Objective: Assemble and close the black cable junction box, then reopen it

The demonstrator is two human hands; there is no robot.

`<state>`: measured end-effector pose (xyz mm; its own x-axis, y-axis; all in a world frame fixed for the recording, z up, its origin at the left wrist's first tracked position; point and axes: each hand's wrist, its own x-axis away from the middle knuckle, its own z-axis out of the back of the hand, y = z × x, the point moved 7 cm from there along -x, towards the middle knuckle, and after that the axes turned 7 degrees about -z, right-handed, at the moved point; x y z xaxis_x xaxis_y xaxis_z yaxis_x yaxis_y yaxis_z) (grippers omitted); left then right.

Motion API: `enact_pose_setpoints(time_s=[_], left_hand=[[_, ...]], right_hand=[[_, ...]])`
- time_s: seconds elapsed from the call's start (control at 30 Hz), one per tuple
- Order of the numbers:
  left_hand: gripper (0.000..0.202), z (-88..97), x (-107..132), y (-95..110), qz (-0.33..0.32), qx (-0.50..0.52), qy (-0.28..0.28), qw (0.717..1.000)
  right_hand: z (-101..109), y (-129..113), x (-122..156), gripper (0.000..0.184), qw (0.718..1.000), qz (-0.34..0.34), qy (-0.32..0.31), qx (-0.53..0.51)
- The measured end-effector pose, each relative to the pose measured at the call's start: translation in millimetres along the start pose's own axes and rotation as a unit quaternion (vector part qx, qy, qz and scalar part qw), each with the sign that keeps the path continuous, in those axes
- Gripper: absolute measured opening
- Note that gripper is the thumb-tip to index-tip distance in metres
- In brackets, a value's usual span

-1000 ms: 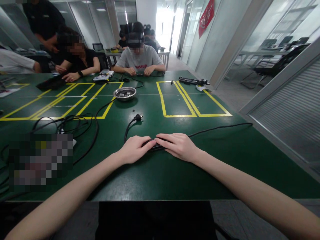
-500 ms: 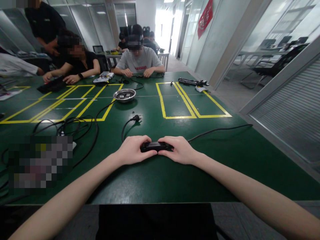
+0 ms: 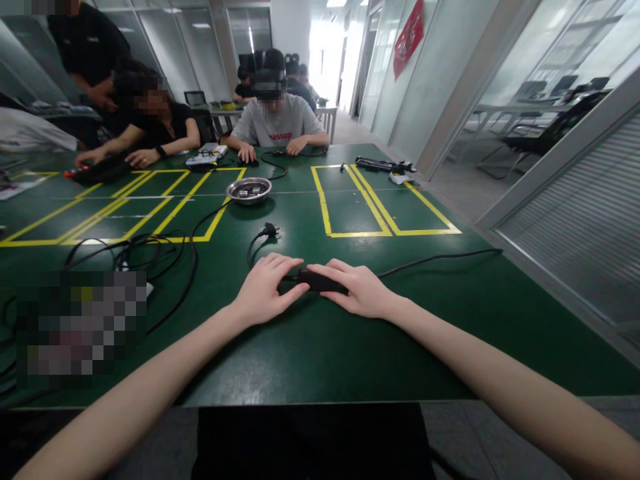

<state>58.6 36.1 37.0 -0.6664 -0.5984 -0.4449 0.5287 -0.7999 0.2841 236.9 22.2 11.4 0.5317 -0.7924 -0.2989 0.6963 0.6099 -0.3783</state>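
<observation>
The right hand (image 3: 365, 290) is closed around the right end of a black block (image 3: 320, 281), with fingers on the far side and the thumb on the near side. The left hand (image 3: 263, 290) has its thumb and fingers spread apart at the block's left end. I can't tell if it is pinching the block or just next to it.

The block is in the gap between the two hands, above the green table (image 3: 325, 360). It is to the left of the right palm and to the right of the left palm. The right hand is nearer, and covers part of it. The block's long way goes mostly side to side, so one end points at the left hand and the other points into the right hand.

Past the left hand, a short cord (image 3: 249, 252) curls away to a black plug (image 3: 270, 230), whose pins point right. Past the right hand, a long cord (image 3: 440, 256) goes off to the right.

Farther out are a shiny bowl (image 3: 250, 202), yellow tape (image 3: 360, 234) and messy cords (image 3: 150, 247) on the left. A person in a grey shirt (image 3: 275, 123) sits across the table.
</observation>
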Motion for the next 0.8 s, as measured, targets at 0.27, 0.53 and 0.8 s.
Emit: enact_pose_setpoints(time_s=[0.27, 0.53, 0.8], left_hand=[[0.04, -1.4, 3, -8, -0.03, -0.034, -0.005, 0.999], [0.031, -13.2, 3, -11, -0.025, 0.013, -0.04, 0.999], [0.028, -15.3, 4, -14, -0.019, 0.021, -0.05, 0.998]], right_hand=[[74, 107, 12, 0.059, 0.915, -0.234, 0.325, -0.043], [112, 172, 47, 0.065, 0.843, -0.387, 0.374, 0.005], [91, 203, 57, 0.064, 0.849, -0.492, 0.182, 0.062]])
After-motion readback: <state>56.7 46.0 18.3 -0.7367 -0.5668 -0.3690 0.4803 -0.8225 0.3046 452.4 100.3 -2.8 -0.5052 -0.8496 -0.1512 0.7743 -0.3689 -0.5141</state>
